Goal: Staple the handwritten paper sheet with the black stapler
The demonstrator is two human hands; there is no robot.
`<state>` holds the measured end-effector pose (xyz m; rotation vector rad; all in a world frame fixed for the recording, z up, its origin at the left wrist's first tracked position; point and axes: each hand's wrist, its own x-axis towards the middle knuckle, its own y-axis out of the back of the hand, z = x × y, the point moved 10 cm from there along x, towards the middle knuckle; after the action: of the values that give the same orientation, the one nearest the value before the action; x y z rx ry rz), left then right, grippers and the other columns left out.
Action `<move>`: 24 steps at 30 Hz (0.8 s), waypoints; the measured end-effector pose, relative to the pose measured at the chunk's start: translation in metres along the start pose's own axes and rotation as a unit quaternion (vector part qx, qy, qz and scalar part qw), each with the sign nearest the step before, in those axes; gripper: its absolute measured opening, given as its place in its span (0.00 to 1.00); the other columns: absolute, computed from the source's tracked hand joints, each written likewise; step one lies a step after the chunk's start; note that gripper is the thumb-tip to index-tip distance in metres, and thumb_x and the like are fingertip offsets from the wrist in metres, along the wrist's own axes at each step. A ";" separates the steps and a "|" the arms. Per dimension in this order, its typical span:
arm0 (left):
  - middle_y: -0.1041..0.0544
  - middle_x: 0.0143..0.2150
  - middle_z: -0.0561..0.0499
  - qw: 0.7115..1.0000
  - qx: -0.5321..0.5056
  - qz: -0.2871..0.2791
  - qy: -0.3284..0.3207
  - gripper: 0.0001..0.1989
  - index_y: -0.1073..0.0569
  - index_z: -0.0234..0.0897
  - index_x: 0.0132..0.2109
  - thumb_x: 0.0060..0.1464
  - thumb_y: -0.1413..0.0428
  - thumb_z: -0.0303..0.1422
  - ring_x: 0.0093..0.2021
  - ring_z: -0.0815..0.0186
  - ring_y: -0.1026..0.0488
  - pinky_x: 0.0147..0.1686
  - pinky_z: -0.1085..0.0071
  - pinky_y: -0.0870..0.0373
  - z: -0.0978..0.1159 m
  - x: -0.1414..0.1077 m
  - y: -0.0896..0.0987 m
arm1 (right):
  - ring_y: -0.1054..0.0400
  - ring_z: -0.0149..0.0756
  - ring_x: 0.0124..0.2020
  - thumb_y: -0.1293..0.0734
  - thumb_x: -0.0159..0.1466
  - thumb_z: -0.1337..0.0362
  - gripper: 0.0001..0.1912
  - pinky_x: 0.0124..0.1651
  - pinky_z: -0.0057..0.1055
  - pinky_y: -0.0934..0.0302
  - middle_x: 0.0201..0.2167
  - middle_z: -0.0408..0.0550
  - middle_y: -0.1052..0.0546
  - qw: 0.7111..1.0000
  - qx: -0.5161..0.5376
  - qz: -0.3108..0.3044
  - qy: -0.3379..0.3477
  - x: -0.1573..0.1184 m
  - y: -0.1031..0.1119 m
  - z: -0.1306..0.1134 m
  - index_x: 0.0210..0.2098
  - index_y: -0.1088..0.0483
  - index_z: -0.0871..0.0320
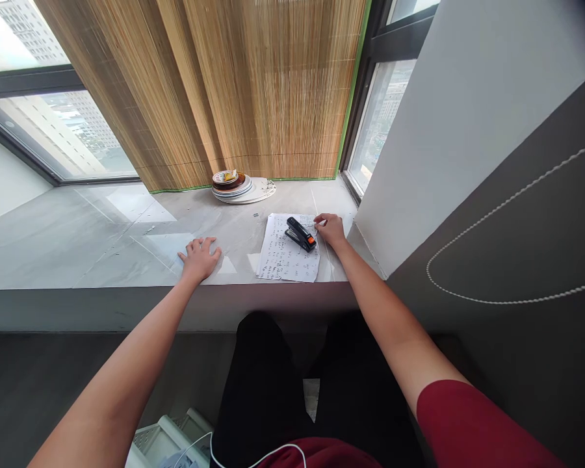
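Note:
On the pale window sill (127, 247), handwritten paper (277, 257) lies flat near the front edge; its lower edge looks uneven, as if more than one sheet is stacked. A black stapler (299, 234) with an orange patch at its near end rests on top of it, lying at a slant. My right hand (330, 229) is at the paper's upper right edge, thumb and fingers drawn together in a pinch on it, just right of the stapler. Well left of the paper, my left hand (199, 260) lies on the sill with fingers spread, holding nothing.
A stack of small plates and dishes (231, 185) stands on an oval plate (263, 190) at the back, against a bamboo blind (253, 97). A wall (419, 130) closes off the right, with a hanging bead cord (468, 231). Below left is a white plastic basket (160, 435).

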<state>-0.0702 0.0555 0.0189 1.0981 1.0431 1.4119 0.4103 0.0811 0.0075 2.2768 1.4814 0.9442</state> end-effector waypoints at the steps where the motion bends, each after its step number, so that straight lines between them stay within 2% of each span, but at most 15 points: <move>1: 0.41 0.74 0.37 1.000 0.000 -0.001 0.001 0.28 0.34 0.48 0.71 0.68 0.56 0.47 0.74 0.39 0.47 0.69 0.26 0.56 0.000 0.000 0.000 | 0.30 0.42 0.35 0.32 0.54 0.66 0.09 0.53 0.45 0.33 0.34 0.46 0.17 1.000 0.000 -0.001 -0.001 0.000 -0.001 0.001 0.33 0.20 0.54; 4: 0.40 0.74 0.37 1.000 0.001 -0.004 0.003 0.29 0.34 0.48 0.71 0.68 0.56 0.47 0.74 0.39 0.47 0.69 0.26 0.56 0.000 0.000 0.000 | 0.29 0.41 0.35 0.33 0.56 0.66 0.11 0.54 0.44 0.32 0.35 0.47 0.16 1.000 0.003 -0.003 0.005 0.001 -0.004 -0.001 0.34 0.18 0.54; 10: 0.40 0.73 0.37 1.000 0.006 -0.002 0.001 0.29 0.34 0.48 0.71 0.68 0.57 0.48 0.73 0.40 0.47 0.69 0.27 0.55 0.000 0.001 0.000 | 0.30 0.50 0.50 0.34 0.60 0.66 0.14 0.61 0.52 0.37 0.34 0.48 0.18 0.999 -0.034 -0.023 0.005 -0.005 -0.006 -0.011 0.41 0.17 0.53; 12: 0.40 0.73 0.37 1.000 0.006 0.000 0.001 0.29 0.34 0.48 0.71 0.68 0.57 0.47 0.74 0.40 0.47 0.69 0.27 0.55 0.000 0.001 0.000 | 0.29 0.48 0.48 0.35 0.63 0.65 0.15 0.59 0.50 0.36 0.39 0.49 0.18 0.999 0.005 -0.013 0.044 -0.009 0.001 -0.026 0.45 0.18 0.53; 15: 0.41 0.73 0.36 1.000 0.004 -0.002 0.004 0.29 0.35 0.47 0.71 0.68 0.57 0.47 0.74 0.41 0.47 0.69 0.27 0.56 -0.001 0.001 -0.002 | 0.27 0.43 0.43 0.37 0.69 0.58 0.15 0.50 0.43 0.32 0.46 0.51 0.18 0.991 0.092 -0.005 0.094 -0.022 0.013 -0.052 0.47 0.21 0.54; 17: 0.40 0.73 0.36 1.000 0.001 -0.002 0.002 0.29 0.34 0.47 0.71 0.68 0.57 0.48 0.74 0.40 0.47 0.69 0.27 0.56 -0.001 0.002 -0.002 | 0.26 0.44 0.43 0.37 0.70 0.51 0.18 0.46 0.40 0.31 0.47 0.52 0.19 0.987 0.114 -0.061 0.097 -0.034 0.007 -0.066 0.48 0.21 0.54; 19: 0.40 0.73 0.36 1.000 -0.001 0.002 -0.003 0.29 0.34 0.47 0.71 0.68 0.57 0.48 0.73 0.39 0.47 0.69 0.27 0.56 -0.001 0.002 -0.002 | 0.26 0.47 0.48 0.31 0.67 0.48 0.23 0.48 0.41 0.30 0.50 0.52 0.19 0.982 0.090 -0.127 0.108 -0.050 -0.005 -0.079 0.55 0.23 0.52; 20: 0.40 0.73 0.36 1.000 -0.003 0.003 -0.004 0.29 0.34 0.47 0.71 0.68 0.57 0.48 0.73 0.39 0.47 0.69 0.27 0.56 -0.002 0.002 -0.002 | 0.27 0.49 0.51 0.28 0.64 0.48 0.27 0.52 0.43 0.30 0.53 0.52 0.20 0.980 0.067 -0.145 0.116 -0.058 -0.010 -0.083 0.59 0.25 0.51; 22: 0.40 0.74 0.36 1.000 -0.005 0.001 -0.004 0.29 0.34 0.47 0.71 0.68 0.57 0.48 0.74 0.39 0.48 0.69 0.26 0.56 -0.002 0.002 -0.002 | 0.28 0.52 0.55 0.25 0.61 0.54 0.31 0.57 0.47 0.32 0.55 0.52 0.21 0.983 0.027 -0.137 0.122 -0.071 -0.011 -0.085 0.62 0.27 0.50; 24: 0.41 0.74 0.36 1.000 -0.006 -0.002 -0.003 0.29 0.34 0.47 0.71 0.68 0.57 0.48 0.74 0.40 0.48 0.69 0.27 0.57 -0.001 0.002 -0.002 | 0.27 0.52 0.55 0.27 0.61 0.59 0.27 0.58 0.49 0.32 0.54 0.52 0.20 0.988 0.021 -0.098 0.117 -0.077 0.000 -0.080 0.60 0.25 0.50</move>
<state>-0.0707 0.0575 0.0168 1.0913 1.0309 1.4080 0.3377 0.0025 0.0386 2.0556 1.7995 1.1603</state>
